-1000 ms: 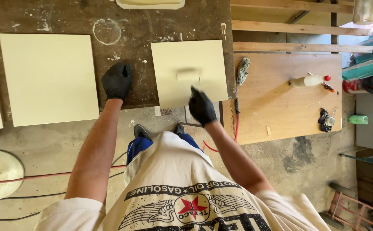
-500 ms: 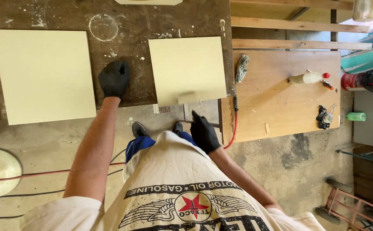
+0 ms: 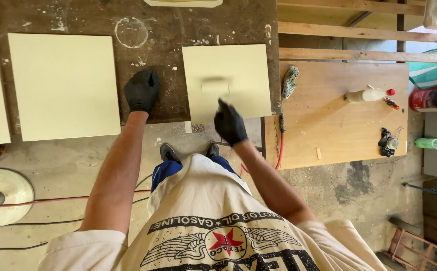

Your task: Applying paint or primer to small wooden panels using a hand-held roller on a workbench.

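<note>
Right hand (image 3: 230, 123), black-gloved, grips a blurred paint roller (image 3: 215, 84) on the cream panel (image 3: 227, 83) at 12 o'clock. Left hand (image 3: 141, 90), gloved, rests flat on the dark workbench (image 3: 148, 20) at 11 o'clock, between this panel and a larger cream panel (image 3: 64, 85) at 10 o'clock.

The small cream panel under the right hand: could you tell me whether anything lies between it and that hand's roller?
Nothing visible does. The right hand holds a blurred roller directly over the small cream panel, whose surface is bare. The left hand rests flat on the dark workbench beside it, clear of the panel.
</note>
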